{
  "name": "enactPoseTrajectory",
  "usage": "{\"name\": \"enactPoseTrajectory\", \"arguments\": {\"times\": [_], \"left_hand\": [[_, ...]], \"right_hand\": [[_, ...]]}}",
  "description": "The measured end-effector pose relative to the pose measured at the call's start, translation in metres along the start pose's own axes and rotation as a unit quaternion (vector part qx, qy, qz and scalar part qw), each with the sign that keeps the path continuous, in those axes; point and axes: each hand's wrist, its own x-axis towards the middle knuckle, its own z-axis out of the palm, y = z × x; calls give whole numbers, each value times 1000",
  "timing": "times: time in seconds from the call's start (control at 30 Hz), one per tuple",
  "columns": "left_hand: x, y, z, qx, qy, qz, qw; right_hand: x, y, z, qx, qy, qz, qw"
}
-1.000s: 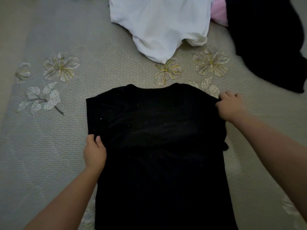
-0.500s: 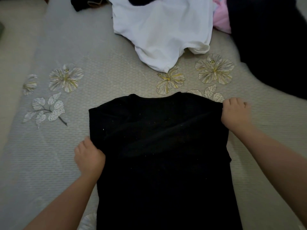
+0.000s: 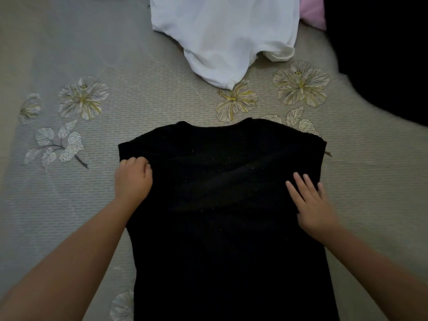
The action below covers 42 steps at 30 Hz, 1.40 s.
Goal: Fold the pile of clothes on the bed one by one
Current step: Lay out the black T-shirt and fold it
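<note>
Hands on a black shirt (image 3: 231,216) spread on the bed (image 3: 115,54): left hand (image 3: 133,179) pinches its edge, right hand (image 3: 312,205) presses flat with straight fingers; tugging unevenly could skew the fold.

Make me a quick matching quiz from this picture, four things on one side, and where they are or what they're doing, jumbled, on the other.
1. left hand
2. right hand
3. white garment
4. pink garment

A. peeks out at the top right
B. grips the black shirt's left edge
C. lies crumpled beyond the collar
D. rests flat, fingers straight

Pairs: 1-B, 2-D, 3-C, 4-A
</note>
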Motion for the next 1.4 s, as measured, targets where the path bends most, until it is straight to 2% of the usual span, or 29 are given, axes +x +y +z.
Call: {"name": "enactPoseTrajectory", "arguments": {"times": [0.07,0.17,0.23,0.33,0.4,0.47,0.53,0.6,0.7,0.8,0.93,1.0,1.1,1.3,1.4], "left_hand": [[7,-4,-3,11,3,-36,999],[12,-5,3,94,-28,-52,994],[11,-2,10,124,-42,-50,990],[5,7,20,87,-5,-55,995],[-10,15,22,47,35,-8,998],[-35,23,25,24,68,101,992],[-69,22,32,34,59,198,978],[-94,14,37,22,3,192,981],[-101,-7,37,-31,-39,107,993],[-87,-22,29,-47,-1,150,987],[-81,-30,16,28,-4,246,969],[-82,-28,14,45,-29,249,967],[-75,-26,18,53,-31,250,966],[-69,-42,10,29,63,300,951],[-80,-57,7,53,63,327,941]], "right_hand": [[-4,2,-1,36,25,-3,999],[-10,4,3,-17,66,-8,998],[-10,1,2,-45,33,-4,998],[-3,0,3,-67,-19,34,997],[-4,-4,-1,-74,-46,47,995],[-11,-17,-7,-72,-6,9,997],[-18,-29,-2,-54,66,-33,996],[-22,-38,3,-42,72,-26,996],[-16,-36,9,-39,33,-6,999],[-12,-31,13,-32,18,0,999],[-22,-34,13,-12,43,-28,999],[-26,-35,12,10,67,-20,998],[-23,-36,9,-20,31,-1,999],[-23,-32,8,-60,4,-11,998],[-24,-32,6,-84,-25,-17,996]]}}
